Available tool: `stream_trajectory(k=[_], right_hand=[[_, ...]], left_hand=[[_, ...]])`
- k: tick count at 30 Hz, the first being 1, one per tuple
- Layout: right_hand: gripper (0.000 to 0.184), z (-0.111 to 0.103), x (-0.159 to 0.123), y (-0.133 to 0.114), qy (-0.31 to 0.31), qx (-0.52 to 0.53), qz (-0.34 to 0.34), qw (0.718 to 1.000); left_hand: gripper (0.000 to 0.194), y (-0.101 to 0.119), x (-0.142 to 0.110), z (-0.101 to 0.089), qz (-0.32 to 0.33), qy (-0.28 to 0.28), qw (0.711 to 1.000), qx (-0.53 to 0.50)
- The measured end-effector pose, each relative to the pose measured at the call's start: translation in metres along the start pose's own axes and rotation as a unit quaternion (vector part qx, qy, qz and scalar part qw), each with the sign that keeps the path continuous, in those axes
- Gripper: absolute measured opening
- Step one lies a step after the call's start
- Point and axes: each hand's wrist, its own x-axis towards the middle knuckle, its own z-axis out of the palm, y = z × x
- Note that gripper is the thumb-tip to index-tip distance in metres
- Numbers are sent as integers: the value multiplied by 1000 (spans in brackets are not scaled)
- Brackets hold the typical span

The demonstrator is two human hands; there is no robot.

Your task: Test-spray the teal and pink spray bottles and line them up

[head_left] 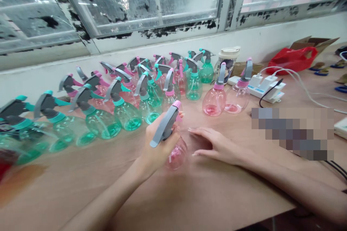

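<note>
My left hand (157,144) is wrapped round the neck of a pink spray bottle (177,155) with a grey trigger head (165,124), holding it upright on the brown table (189,195). Right beside that bottle my right hand (214,144) lies flat on the table, fingers stretched out, holding nothing. Several green and pink spray bottles (127,113) stand in rows behind, from the far left to the middle. Two more pink bottles (215,97) stand apart to the right of the rows.
A white power strip (267,86) with plugs and cables lies at the right, next to a lidded cup (227,61). A red plastic bag (294,57) and a cardboard box (314,43) sit at the far right under the window wall. Scissors with blue handles (340,88) lie near the right edge.
</note>
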Motion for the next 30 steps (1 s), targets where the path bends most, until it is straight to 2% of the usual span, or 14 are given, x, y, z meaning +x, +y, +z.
stream_trajectory(k=[3, 7, 11, 13, 17, 19, 21, 24, 26, 30], right_hand=[[66, 4, 1, -15, 12, 28, -4, 1000], [83, 14, 4, -41, 39, 71, -10, 997], [98, 27, 15, -67, 102, 96, -32, 990], [94, 32, 23, -77, 139, 93, -35, 985], [65, 32, 31, -88, 142, 75, -37, 986], [60, 28, 29, -86, 148, 53, -9, 988], [64, 21, 25, -78, 163, 34, 19, 986], [64, 6, 20, -57, 164, 8, -2, 986], [60, -6, 19, -42, 199, -43, -14, 979], [57, -26, 28, -19, 227, -174, 31, 958]], left_hand=[[24, 0, -2, 3, 0, 6, 1000, 1], [18, 2, -4, 7, -27, 19, 999, -11], [27, 5, -6, 11, -46, 1, 998, -47], [33, 6, -6, 12, -43, -5, 998, -52], [43, 9, -3, 8, -30, -25, 999, -24], [50, 5, -2, 5, -8, -44, 999, -18], [55, -3, -2, 3, 34, -52, 998, -16], [57, -24, -3, 5, 92, -54, 994, 24], [58, -40, -5, 9, 114, -56, 987, 94], [47, -69, -10, 17, 131, -60, 976, 165]])
